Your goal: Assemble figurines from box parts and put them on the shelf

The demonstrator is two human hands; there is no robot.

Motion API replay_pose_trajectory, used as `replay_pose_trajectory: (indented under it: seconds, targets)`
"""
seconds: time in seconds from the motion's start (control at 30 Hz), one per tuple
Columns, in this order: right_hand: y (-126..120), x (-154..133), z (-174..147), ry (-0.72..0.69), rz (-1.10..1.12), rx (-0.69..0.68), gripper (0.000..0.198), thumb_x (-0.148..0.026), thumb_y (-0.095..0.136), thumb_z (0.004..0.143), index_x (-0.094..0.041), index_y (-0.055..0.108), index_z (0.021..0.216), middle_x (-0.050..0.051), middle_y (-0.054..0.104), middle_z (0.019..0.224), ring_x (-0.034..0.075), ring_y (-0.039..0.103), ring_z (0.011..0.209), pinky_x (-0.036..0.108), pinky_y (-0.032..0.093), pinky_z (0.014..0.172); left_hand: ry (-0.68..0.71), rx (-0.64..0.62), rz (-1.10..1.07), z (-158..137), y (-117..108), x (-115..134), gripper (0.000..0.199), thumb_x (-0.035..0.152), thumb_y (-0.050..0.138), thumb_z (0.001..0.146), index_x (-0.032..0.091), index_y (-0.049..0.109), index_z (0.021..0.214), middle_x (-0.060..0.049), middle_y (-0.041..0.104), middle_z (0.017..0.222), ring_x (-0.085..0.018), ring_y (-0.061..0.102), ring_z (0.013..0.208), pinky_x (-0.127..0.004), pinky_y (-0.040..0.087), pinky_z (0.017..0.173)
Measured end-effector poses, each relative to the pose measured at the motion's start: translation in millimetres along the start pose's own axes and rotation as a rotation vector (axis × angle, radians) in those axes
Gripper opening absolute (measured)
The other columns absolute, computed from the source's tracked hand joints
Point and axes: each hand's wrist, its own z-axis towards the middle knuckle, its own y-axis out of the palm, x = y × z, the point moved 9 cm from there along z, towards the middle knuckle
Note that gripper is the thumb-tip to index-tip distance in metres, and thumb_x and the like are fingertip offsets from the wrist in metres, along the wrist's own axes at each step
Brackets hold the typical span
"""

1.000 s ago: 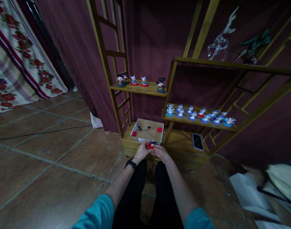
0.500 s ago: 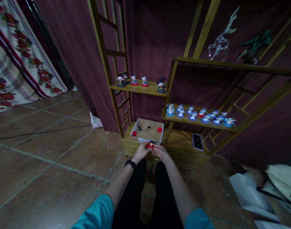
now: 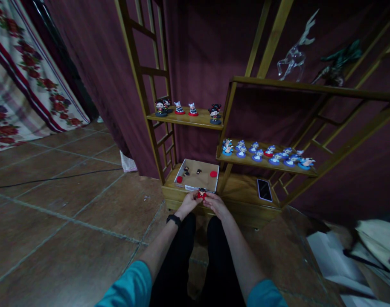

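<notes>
Between my two hands is a small red figurine (image 3: 202, 194) with a dark top. My left hand (image 3: 190, 202) closes on its left side, and my right hand (image 3: 215, 204) has its fingers closed against the right side. Just beyond them lies a shallow white-edged box (image 3: 198, 186) with a brown bottom. Inside it are several small dark pieces (image 3: 199, 171), a red disc (image 3: 213, 174) on the right and another red disc (image 3: 179, 179) at the left.
The box stands on the low wooden shelf unit (image 3: 240, 187), with a phone (image 3: 264, 189) lying to its right. Several purple and blue figurines (image 3: 257, 155) line the middle shelf. Dark-haired figurines (image 3: 214, 114) and two red-based ones (image 3: 193, 109) stand upper left. A clear deer ornament (image 3: 294, 59) tops the right side.
The figurine has turned slightly in my fingers and shifted a little to the left. Both hands stay at nearly the same place, and the view has moved only slightly.
</notes>
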Motion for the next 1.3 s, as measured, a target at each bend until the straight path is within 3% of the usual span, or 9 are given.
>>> replay_pose_trajectory:
  seconds: [0.2, 0.43, 0.67, 0.97, 1.13, 1.3]
  targets:
    - [0.7, -0.5, 1.7, -0.022, -0.025, -0.020, 0.029, -0.023, 0.068, 0.061, -0.020, 0.062, 0.089, 0.002, 0.066, 0.081, 0.012, 0.061, 0.070, 0.026, 0.049, 0.070, -0.051, -0.016, -0.090, -3.9, 2.4, 8.8, 0.037, 0.026, 0.070, 0.060, 0.012, 0.060, 0.092, -0.006, 0.065, 0.089, -0.015, 0.058, 0.079, -0.028, 0.042, 0.076]
    - [-2.1, -3.8, -0.9, -0.019, -0.007, 0.048, 0.021, -0.029, 0.062, 0.069, -0.020, 0.061, 0.088, 0.003, 0.066, 0.077, 0.011, 0.061, 0.066, 0.027, 0.049, 0.068, -0.220, -0.045, -0.136, -10.2, 2.9, 3.3, 0.038, 0.041, 0.067, 0.063, 0.012, 0.063, 0.086, -0.006, 0.065, 0.076, -0.012, 0.058, 0.061, -0.020, 0.037, 0.053]
    - [-3.0, -3.4, 0.5, -0.029, 0.005, 0.047, 0.023, -0.034, 0.057, 0.073, -0.018, 0.060, 0.089, 0.003, 0.065, 0.067, 0.009, 0.058, 0.056, 0.024, 0.048, 0.063, -0.269, -0.033, -0.267, -12.7, -1.3, -1.3, 0.037, 0.042, 0.064, 0.066, 0.012, 0.064, 0.088, -0.009, 0.066, 0.081, -0.012, 0.060, 0.067, -0.020, 0.039, 0.057]
    - [-5.0, 0.3, 5.5, 0.002, 0.012, 0.068, 0.028, -0.008, 0.058, 0.059, -0.017, 0.062, 0.085, 0.001, 0.065, 0.068, 0.009, 0.056, 0.053, 0.024, 0.047, 0.060, -0.357, -0.025, -0.409, -14.5, -4.7, -5.6, 0.038, 0.043, 0.061, 0.069, 0.012, 0.063, 0.090, -0.011, 0.066, 0.087, -0.013, 0.061, 0.072, -0.021, 0.043, 0.064]
    - [-9.3, 4.5, 10.8, -0.023, -0.006, 0.077, 0.024, -0.013, 0.060, 0.061, -0.017, 0.063, 0.084, 0.001, 0.064, 0.067, 0.006, 0.050, 0.046, 0.021, 0.044, 0.052, -0.345, -0.023, -0.410, -14.9, -4.4, -2.8, 0.039, 0.045, 0.060, 0.070, 0.012, 0.062, 0.091, -0.011, 0.066, 0.087, -0.013, 0.061, 0.074, -0.022, 0.043, 0.064]
    - [-10.6, 3.9, 10.8, -0.031, -0.018, 0.077, 0.021, -0.024, 0.062, 0.066, -0.018, 0.062, 0.086, 0.003, 0.066, 0.076, 0.008, 0.054, 0.051, 0.023, 0.047, 0.055, -0.264, 0.047, -0.286, -12.0, -9.8, -0.6, 0.038, 0.042, 0.067, 0.063, 0.012, 0.061, 0.085, -0.008, 0.065, 0.078, -0.012, 0.059, 0.067, -0.020, 0.041, 0.058]
